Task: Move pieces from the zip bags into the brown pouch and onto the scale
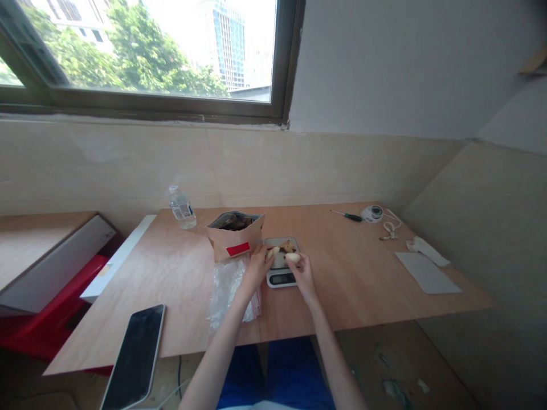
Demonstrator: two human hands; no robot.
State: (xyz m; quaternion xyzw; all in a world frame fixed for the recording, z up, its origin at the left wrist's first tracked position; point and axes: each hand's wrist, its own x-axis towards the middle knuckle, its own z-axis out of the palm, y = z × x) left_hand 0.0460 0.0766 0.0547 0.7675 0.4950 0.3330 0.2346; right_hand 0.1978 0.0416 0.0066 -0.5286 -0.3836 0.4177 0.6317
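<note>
A small digital scale [272, 279] stands near the table's middle, with tan dried-looking pieces [288, 246] on its plate. My right hand [304, 274] pinches a pale, cream-coloured oval piece [293, 258] over the plate's right side. My left hand [257, 266] is closed at the plate's left edge, with a smaller pale piece [273, 251] between its fingertips. What kind of pieces these are is too small to make out. Just behind my left hand, a brown paper bag [220, 242] with a red label stands open, dark contents inside. Clear zip bags [226, 290] lie under my left forearm.
A clear water bottle [182, 209] stands at the back left. A tablet [135, 356] overhangs the front left edge. To the right lie a screwdriver [352, 217], a white dome camera [371, 213] with its cable [390, 230], a white sheet [427, 273] and a crumpled white item [427, 250].
</note>
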